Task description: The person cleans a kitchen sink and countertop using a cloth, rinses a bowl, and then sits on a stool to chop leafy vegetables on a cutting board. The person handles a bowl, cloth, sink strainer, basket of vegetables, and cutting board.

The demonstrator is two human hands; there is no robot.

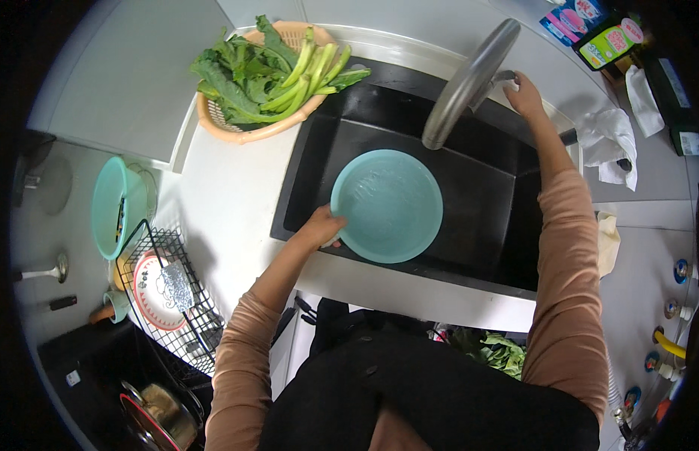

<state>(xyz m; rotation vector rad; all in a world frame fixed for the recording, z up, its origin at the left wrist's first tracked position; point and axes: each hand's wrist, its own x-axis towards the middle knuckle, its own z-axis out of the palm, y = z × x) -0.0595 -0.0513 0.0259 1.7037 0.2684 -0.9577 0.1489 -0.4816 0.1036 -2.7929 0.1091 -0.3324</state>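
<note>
My left hand [322, 226] grips the near-left rim of a light blue plastic basin [387, 206], which holds rippled water. The basin is over the left part of a black sink [473, 191]. My right hand [523, 97] is on the lever handle [500, 76] of a brushed metal faucet [470, 84], its fingers at the lever's end. The faucet's spout ends above and to the right of the basin, and no stream is visible under it. Leafy green vegetables [270, 79] lie in a peach plastic basket [236, 135] at the sink's far-left corner.
On the left, a black wire dish rack [174, 299] holds a red-rimmed plate [149, 293], beside a green plastic tub [110, 211]. A metal pot [163, 417] is at the lower left. White cloths [611, 141] hang on the right, below bottles [611, 42].
</note>
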